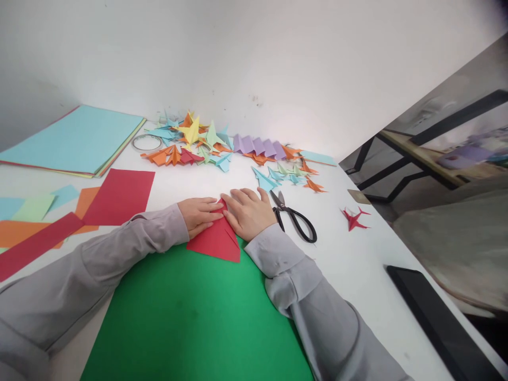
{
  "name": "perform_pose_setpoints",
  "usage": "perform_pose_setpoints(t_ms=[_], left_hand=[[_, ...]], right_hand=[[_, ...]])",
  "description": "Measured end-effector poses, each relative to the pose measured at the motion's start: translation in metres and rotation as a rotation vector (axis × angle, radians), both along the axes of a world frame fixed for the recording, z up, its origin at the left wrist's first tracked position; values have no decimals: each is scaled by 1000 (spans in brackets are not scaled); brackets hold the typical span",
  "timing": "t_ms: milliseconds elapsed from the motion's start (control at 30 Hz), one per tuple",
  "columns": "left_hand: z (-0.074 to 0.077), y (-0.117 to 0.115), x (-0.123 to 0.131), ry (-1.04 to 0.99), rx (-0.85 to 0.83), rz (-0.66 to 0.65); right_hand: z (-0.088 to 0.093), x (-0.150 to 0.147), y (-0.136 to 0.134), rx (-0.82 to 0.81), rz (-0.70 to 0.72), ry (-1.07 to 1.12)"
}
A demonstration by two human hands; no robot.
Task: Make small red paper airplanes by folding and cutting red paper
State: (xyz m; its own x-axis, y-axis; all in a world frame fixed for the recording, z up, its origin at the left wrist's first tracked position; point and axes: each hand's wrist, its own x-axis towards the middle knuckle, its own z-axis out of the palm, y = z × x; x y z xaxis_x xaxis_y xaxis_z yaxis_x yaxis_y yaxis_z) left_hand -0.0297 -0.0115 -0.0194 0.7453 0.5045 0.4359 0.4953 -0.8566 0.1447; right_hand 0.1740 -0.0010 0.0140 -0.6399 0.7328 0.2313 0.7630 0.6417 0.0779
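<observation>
A folded piece of red paper lies on the green sheet, its narrow end pointing away from me. On its left edge rests my left hand, fingers stretched out flat. My right hand presses on the upper right of the same paper, fingers spread. A crease or slit line runs down the paper's right part. Just right of my right hand lie black-handled scissors, their blades pointing away from me. Both hands touch the paper without gripping it.
Folded paper shapes in several colours are heaped along the wall. At left are a stack of coloured sheets, a tape roll and red paper. A red folded figure and a black tablet-like slab lie at right.
</observation>
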Motion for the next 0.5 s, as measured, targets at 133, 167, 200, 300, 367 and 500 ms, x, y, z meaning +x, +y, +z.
perform_pose_setpoints(t_ms=[133,167,200,300,367,500], left_hand=[[-1,0,0,-7,16,-4],[-1,0,0,-7,19,-4],[-1,0,0,-7,21,-6],[-2,0,0,-5,19,-6],[-2,0,0,-2,17,-2],[-1,0,1,2,11,1]], right_hand=[[0,0,0,1,1,-1],[0,0,0,0,1,0],[0,0,0,-1,0,2],[1,-1,0,-9,-3,6],[1,-2,0,-16,-6,6],[0,-3,1,-30,-47,5]])
